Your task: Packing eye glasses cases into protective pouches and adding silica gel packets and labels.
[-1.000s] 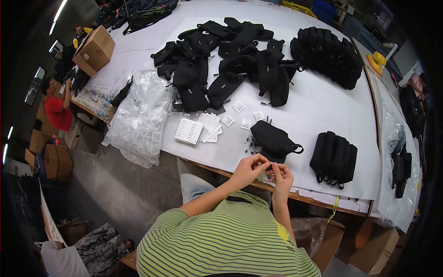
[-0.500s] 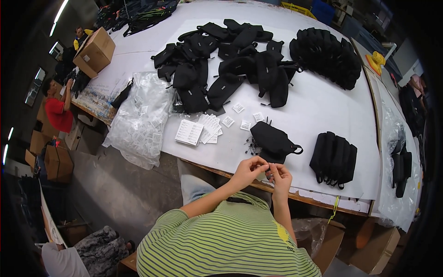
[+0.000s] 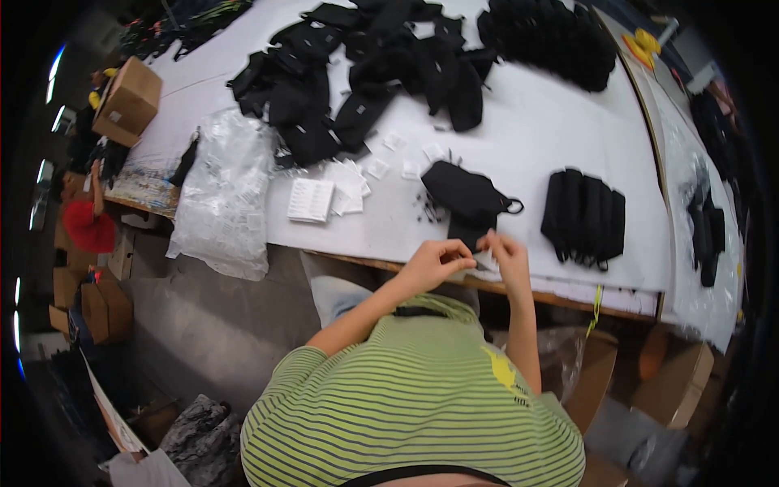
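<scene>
Just over the table's front edge, my left hand (image 3: 442,264) is closed with thumb and forefinger pinched together. My right hand (image 3: 507,256), a short gap to its right, pinches too. Something small and thin seems to be between them, too blurred to name. Beyond my fingers lies a black fabric pouch (image 3: 462,191) with a loop at its right end. Small black pieces (image 3: 428,209) are scattered at its left side. Several small white printed labels (image 3: 377,168) lie farther off, and a stack of white cards (image 3: 311,200) sits to the left.
A row of black pouches (image 3: 583,215) stands at the right. Black pouches (image 3: 365,114) are heaped at the back, with a long row (image 3: 560,40) at far right. A clear plastic bag (image 3: 223,195) hangs over the edge. A person in red (image 3: 89,223) stands left near cardboard boxes.
My hands have drawn apart from touching, the right one moving right and a little away from me. The whole view has shifted, so the table things sit higher in it.
</scene>
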